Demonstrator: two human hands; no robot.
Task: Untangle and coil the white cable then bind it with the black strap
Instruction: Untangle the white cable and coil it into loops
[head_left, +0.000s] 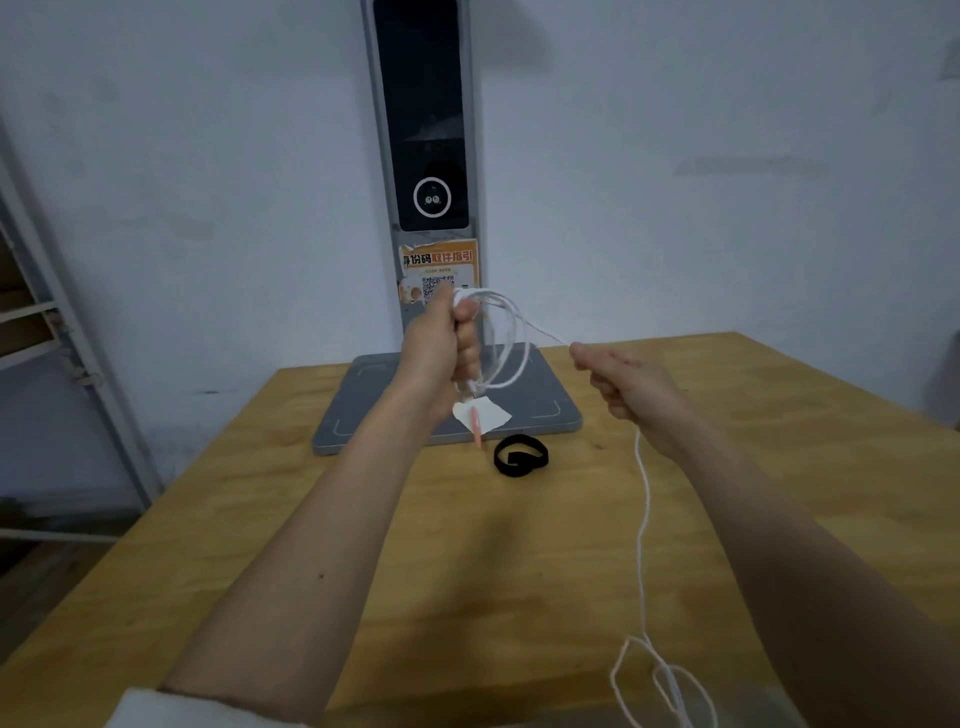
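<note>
White cable (501, 338) half coiled, held up over the wooden table (363, 519).

The left hand (447, 348) grips several loops in a fist; a white tag (483, 414) hangs below it. The right hand (623, 382) pinches the free length, which drops to loose loops at the near edge. The black strap (521, 455) lies on the table, beside a gray stand (431, 208) whose orange QR-code sticker (439, 275) reads "取件指引".
</note>
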